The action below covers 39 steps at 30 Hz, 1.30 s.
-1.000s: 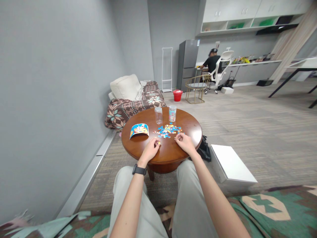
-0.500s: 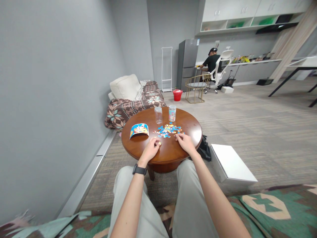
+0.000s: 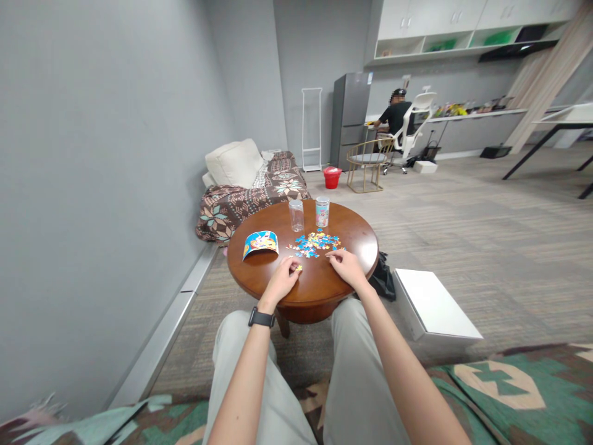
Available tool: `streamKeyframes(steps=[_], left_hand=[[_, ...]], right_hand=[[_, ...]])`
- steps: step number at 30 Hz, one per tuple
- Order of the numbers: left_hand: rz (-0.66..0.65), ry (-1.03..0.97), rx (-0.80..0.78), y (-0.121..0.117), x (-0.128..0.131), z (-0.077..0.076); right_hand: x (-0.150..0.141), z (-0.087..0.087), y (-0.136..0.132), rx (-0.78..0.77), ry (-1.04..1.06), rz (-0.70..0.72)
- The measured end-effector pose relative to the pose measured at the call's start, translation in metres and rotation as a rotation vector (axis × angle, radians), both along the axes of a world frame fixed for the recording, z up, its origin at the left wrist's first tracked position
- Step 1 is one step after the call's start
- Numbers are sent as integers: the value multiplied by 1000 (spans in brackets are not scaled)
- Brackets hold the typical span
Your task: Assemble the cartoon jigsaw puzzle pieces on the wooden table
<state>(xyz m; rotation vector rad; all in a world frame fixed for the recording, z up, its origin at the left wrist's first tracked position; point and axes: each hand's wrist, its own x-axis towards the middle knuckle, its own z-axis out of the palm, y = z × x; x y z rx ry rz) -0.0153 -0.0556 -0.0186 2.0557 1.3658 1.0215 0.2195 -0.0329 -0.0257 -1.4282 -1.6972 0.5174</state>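
Note:
On the round brown table (image 3: 259,281), my left hand (image 3: 283,277) rests near the front edge, fingers closed in a pinch on a small yellow puzzle piece (image 3: 299,268). To its right, my right hand (image 3: 345,266) is closed too, with thumb and forefinger together on what looks like a small pale puzzle piece (image 3: 327,254). Just beyond both hands spreads a loose heap of blue, yellow and pink puzzle pieces (image 3: 317,243). A curved picture sheet (image 3: 260,243), mostly blue, lies left of the heap.
Behind the heap stand a clear jar (image 3: 296,216) and a jar with a printed label (image 3: 322,213). A white box (image 3: 435,303) and black bag (image 3: 382,278) are on the floor at the right. A person (image 3: 396,117) sits far back near the fridge (image 3: 352,111).
Both hands stay in nearly the same place. The yellow piece in my left fingers shows slightly more clearly, and my right fingertips have shifted a touch.

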Motion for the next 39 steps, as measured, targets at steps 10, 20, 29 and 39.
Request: streamKeyframes(steps=[10, 20, 29, 39], left_hand=[[2, -9, -19, -1, 1, 1], [-9, 5, -23, -3, 1, 5], [5, -6, -37, -3, 4, 6], [6, -8, -43, -5, 3, 9]], right_hand=[[1, -3, 0, 36, 2, -6], [0, -2, 0, 17, 3, -14], [-1, -2, 0, 16, 34, 14], [0, -3, 1, 44, 71, 9]])
